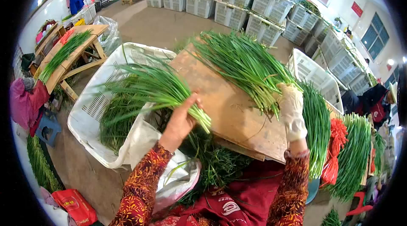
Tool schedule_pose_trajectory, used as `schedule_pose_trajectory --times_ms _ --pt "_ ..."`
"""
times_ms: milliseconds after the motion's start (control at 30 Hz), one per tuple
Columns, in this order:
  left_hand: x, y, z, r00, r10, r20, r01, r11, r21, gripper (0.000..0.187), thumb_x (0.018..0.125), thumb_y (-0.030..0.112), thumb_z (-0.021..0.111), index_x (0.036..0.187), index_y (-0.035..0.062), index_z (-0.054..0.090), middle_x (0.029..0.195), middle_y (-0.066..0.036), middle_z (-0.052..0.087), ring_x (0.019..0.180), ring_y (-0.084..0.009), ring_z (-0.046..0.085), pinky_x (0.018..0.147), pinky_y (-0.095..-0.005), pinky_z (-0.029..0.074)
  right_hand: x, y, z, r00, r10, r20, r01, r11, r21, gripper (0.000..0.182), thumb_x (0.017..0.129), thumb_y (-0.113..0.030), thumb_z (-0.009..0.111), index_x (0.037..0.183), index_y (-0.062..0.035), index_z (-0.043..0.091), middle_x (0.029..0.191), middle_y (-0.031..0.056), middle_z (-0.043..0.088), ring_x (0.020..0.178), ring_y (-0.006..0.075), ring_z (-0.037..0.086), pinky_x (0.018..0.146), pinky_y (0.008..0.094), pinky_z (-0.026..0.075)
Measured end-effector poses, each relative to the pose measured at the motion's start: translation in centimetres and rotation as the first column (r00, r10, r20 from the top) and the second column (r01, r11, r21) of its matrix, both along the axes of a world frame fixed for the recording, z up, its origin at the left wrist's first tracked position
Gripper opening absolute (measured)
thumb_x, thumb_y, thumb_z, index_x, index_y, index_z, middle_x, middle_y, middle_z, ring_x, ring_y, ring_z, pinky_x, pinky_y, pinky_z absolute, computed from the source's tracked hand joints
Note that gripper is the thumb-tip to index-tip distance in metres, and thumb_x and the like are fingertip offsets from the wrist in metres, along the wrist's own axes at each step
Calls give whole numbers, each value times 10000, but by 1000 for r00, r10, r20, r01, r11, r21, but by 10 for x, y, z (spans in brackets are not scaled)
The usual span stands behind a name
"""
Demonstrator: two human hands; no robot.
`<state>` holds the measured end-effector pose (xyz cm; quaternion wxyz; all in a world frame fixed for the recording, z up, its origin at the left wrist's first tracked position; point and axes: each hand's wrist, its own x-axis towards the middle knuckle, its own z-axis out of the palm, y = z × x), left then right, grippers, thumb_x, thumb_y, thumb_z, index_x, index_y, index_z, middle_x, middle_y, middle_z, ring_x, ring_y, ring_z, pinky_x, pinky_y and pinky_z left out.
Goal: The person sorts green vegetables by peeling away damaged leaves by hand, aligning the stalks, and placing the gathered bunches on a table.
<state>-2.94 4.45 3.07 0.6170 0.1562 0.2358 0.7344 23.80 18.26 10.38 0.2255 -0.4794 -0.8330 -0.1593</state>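
Green stalks (167, 88) fill the clenched left hand (181, 121), the gloved right hand (291, 109) grips a pile (243, 63), and an e-like logo (231, 206) marks the apron (258, 190).

A white e-like logo (229, 206) marks the red apron (259, 190).

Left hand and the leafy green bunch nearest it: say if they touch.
Touching. The head view shows the left hand gripping the leafy green bunch near its pale stem ends.
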Motion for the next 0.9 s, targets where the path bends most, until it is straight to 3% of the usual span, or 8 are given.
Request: schedule_pose_trajectory --times_ms 167,233,300,500,600,700,833,900 --pt "30 -7 -21 997 -79 16 81 986 -148 140 827 174 582 904 87 505 760 2 520 692 -121 531 651 -314 502 -5 -9 6 998 -56 -9 52 966 -253 203 775 -210 594 836 -19 625 686 118 604 646 259 570 596 352 436" --pt "38 -8 -25 985 -174 -17 170 978 -119 161 822 175 590 924 77 513 785 -8 536 693 -123 536 648 -321 504 -11 -30 1 881 -147 -451 -148 818 -556 260 814 -286 582 883 -42 637 665 63 596 593 154 522 558 296 413" --pt "48 -6 -23 983 -184 14 183 964 -193 205 806 169 614 961 56 542 821 -20 564 711 -130 548 637 -317 503 -21 -54 -12 759 -188 -624 -375 657 -654 289 827 -322 581 897 -48 638 672 4 588 560 74 455 521 211 364" --pt "62 8 -29 991 -97 -89 91 994 -66 233 779 189 658 949 52 578 870 -7 589 759 -110 560 700 -263 464 -62 -114 -52 433 -405 -805 -697 416 -584 159 820 -142 605 890 1 601 686 -14 573 568 50 465 501 184 372" --pt "61 5 -26 989 -138 -60 127 979 -160 227 768 179 668 939 59 580 841 -1 586 746 -111 555 673 -271 462 -62 -114 -66 473 -360 -804 -665 453 -593 141 824 -126 593 886 1 602 684 -16 570 568 47 468 501 184 375" --pt "59 -1 -22 991 -112 -77 100 984 -147 227 763 175 671 942 73 577 835 9 581 728 -99 551 673 -252 463 -61 -111 -76 477 -255 -841 -504 705 -499 131 835 -125 569 879 -5 599 693 -18 566 561 43 460 496 183 368" --pt "45 -2 -19 992 -32 -121 6 976 -216 207 779 164 646 952 87 562 804 32 562 696 -81 538 621 -238 468 -47 -129 -38 190 -379 -906 -572 707 -416 162 863 -191 506 790 -54 552 656 -21 519 550 41 422 477 175 301" --pt "30 -1 -17 992 -5 -124 -19 980 -197 197 783 161 634 952 95 554 803 27 567 692 -78 544 613 -260 492 -20 -144 -38 19 -435 -900 -799 535 -275 177 846 -156 495 692 -69 498 574 7 476 495 81 418 464 219 330"
